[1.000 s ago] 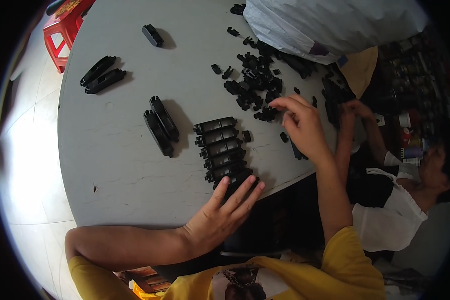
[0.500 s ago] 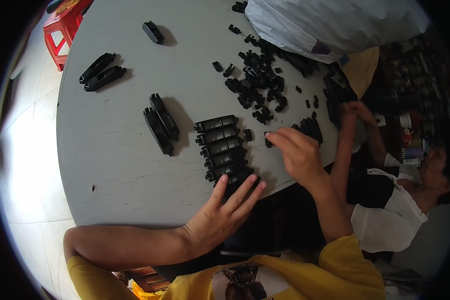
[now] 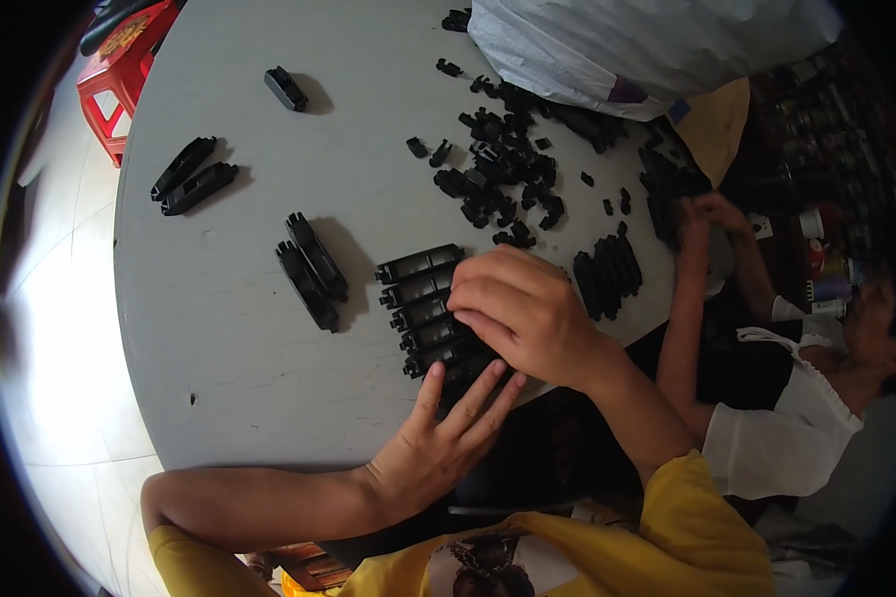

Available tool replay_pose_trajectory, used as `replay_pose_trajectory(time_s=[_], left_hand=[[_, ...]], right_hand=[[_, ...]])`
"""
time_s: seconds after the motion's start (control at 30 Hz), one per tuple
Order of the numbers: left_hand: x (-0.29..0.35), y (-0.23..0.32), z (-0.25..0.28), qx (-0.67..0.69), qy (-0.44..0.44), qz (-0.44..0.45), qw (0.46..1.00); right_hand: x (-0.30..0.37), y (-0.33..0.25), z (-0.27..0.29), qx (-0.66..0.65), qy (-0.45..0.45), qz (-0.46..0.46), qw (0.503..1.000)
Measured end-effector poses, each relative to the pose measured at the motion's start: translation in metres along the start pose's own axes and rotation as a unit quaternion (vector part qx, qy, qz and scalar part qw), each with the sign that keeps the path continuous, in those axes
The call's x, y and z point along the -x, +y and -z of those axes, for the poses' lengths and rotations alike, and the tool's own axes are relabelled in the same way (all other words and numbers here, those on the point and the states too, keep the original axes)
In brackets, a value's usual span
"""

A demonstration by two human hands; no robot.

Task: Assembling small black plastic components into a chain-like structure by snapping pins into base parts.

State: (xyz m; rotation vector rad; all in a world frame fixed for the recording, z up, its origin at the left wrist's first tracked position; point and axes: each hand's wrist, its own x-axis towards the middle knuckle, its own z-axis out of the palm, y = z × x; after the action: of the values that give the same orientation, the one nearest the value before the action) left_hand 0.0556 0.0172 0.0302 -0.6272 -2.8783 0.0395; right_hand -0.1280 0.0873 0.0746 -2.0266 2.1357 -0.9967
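Note:
A row of long black plastic housings (image 3: 423, 307) lies side by side on the grey table in front of me. At the row's near end, my left hand (image 3: 438, 443) rests with its fingers spread against the closest housings. My right hand (image 3: 533, 313) is over the right ends of the row, thumb and fingers pinched together near one of the middle housings. Whatever sits between those fingertips is hidden by the hand. Left of the row, a pair of similar black housings (image 3: 312, 271) stands close together.
Two more housings (image 3: 194, 177) and a single one (image 3: 286, 89) lie farther left. Small black clips (image 3: 508, 164) are heaped beyond the row, near a white sack (image 3: 647, 50). Several black housings (image 3: 607, 274) lie right, beside another person's hands (image 3: 702, 219). A red stool (image 3: 119, 85) stands off the table's left edge.
My right hand has moved left, from a small black clip on the table to the right ends of the row, its fingers now pinched. My left hand stays at the near end.

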Motion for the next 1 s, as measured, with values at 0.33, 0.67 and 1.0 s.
replay_pose_trajectory(time_s=[0.33,0.67,1.0], left_hand=[[0.003,0.002,-0.003,-0.005,0.006,0.011,1.000],[0.000,-0.002,0.009,0.056,-0.054,0.004,0.997],[-0.005,0.005,0.003,-0.037,-0.056,0.005,0.998]], right_hand=[[0.004,0.009,-0.005,0.040,-0.003,0.067,0.997],[-0.023,0.011,-0.003,0.042,-0.124,-0.015,0.991],[-0.032,0.001,-0.010,0.098,-0.180,-0.011,0.979]])
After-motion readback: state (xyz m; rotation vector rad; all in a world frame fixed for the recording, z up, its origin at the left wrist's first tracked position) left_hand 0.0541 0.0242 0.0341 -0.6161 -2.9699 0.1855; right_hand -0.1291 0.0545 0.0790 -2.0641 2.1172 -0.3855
